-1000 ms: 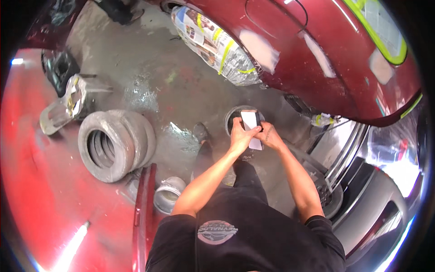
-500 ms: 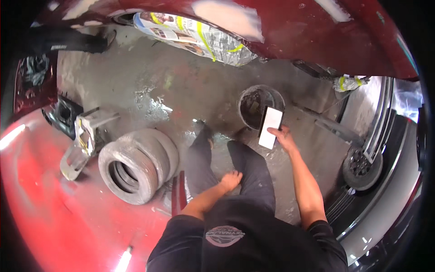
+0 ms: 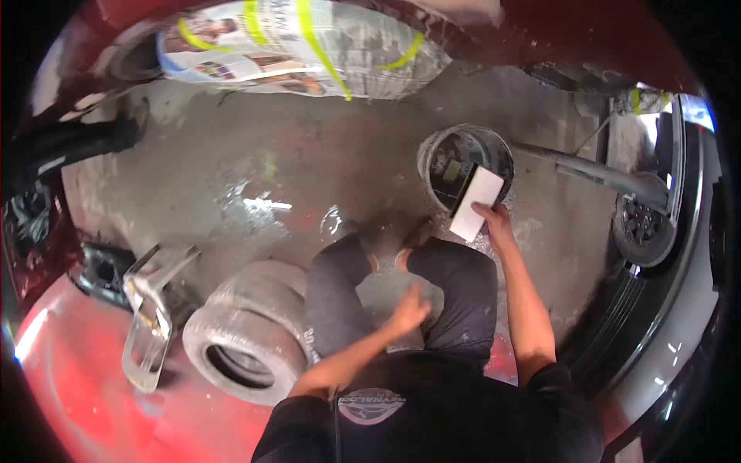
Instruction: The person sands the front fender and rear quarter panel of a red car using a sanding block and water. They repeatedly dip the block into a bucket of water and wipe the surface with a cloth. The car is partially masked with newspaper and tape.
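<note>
Right hand [image 3: 494, 220] grip closed on white block [image 3: 476, 204] over bucket [image 3: 432, 150] — left hand [image 3: 409, 312] open, empty.

The scene is lit unevenly from above: the grey concrete floor [image 3: 231, 177] is moderately bright, with a small white glare on its wet patch, while strong sheen is seen on the red panel [image 3: 69, 378] at near left and on the dark car body [image 3: 679, 339] at right. The rim is swallowed by a black fisheye vignette, and straight edges are bent there. The left hand [image 3: 407, 312] is softened, probably by motion blur.
</note>
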{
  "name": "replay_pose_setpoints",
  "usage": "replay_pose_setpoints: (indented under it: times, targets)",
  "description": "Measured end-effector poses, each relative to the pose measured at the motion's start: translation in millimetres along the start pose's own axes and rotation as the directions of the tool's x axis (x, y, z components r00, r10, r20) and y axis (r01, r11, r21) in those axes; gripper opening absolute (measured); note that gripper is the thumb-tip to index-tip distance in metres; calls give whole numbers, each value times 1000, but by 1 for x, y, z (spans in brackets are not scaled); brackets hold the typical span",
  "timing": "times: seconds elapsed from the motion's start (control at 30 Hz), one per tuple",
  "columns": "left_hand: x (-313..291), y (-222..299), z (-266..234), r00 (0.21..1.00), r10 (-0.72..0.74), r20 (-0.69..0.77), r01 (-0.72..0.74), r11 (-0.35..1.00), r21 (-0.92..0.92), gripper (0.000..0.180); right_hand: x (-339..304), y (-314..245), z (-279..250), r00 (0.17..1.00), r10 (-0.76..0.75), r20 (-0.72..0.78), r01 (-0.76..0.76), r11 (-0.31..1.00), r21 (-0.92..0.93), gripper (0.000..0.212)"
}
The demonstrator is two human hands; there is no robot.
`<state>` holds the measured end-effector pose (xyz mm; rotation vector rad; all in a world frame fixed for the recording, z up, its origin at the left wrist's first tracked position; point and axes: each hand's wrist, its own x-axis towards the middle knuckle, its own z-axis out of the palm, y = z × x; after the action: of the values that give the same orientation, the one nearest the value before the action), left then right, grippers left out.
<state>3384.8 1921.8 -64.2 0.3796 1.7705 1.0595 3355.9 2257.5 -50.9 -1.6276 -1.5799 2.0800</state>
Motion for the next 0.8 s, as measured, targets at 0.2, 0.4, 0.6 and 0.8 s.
replay_pose_setpoints:
  times: [0.2, 0.4, 0.6, 0.8]
  targets:
    - [277, -28, 9, 908, 22, -418, -119, 971, -208, 72, 138, 52, 0, 992, -128, 11, 128, 980, -153, 39]
    - [320, -26, 2, 894, 192, -405, -240, 968, -70, 67, 206, 121, 3, 994, -48, -96, 10, 932, -363, 49]
    - [368, -35, -26, 890, 257, -376, -375, 883, -284, 74, 231, 157, 18, 998, -64, -15, 49, 876, -479, 87]
    - [356, -42, -121, 884, 188, -429, -279, 947, -161, 70, 188, 131, 27, 983, -131, 129, 127, 991, 38, 38]
